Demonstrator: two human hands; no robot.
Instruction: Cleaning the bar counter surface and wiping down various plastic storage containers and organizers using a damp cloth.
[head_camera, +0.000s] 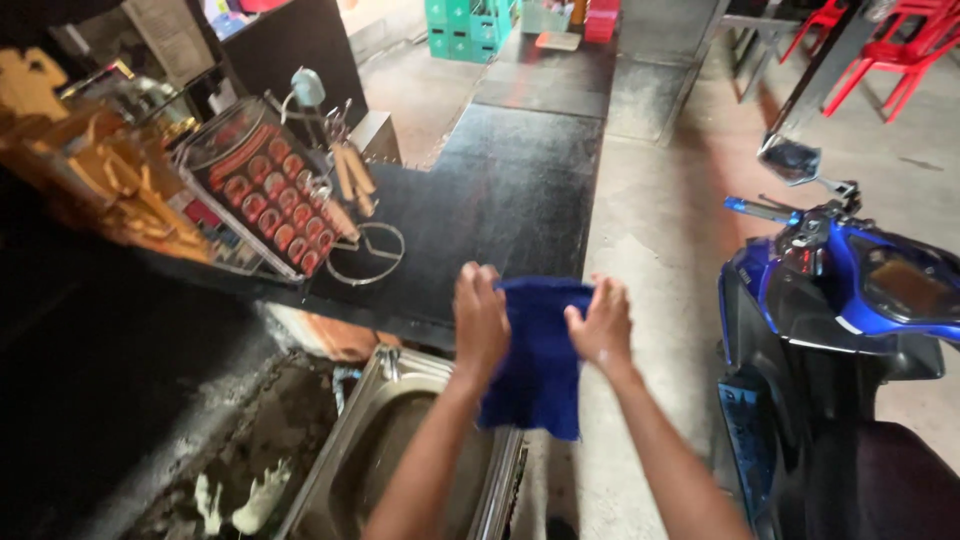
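A dark blue cloth (535, 370) hangs in the air in front of me, held up by its top edge. My left hand (480, 320) grips the cloth's upper left corner. My right hand (601, 325) pinches the upper right corner. The cloth dangles over the right rim of a steel sink (370, 440) below my arms.
A black counter (500, 200) runs ahead, with a wire rack (345, 215) and a red card of round items (270, 200) at its left. A blue scooter (850, 290) is parked close on the right. Red chairs (900, 50) and green crates (465, 25) stand far back.
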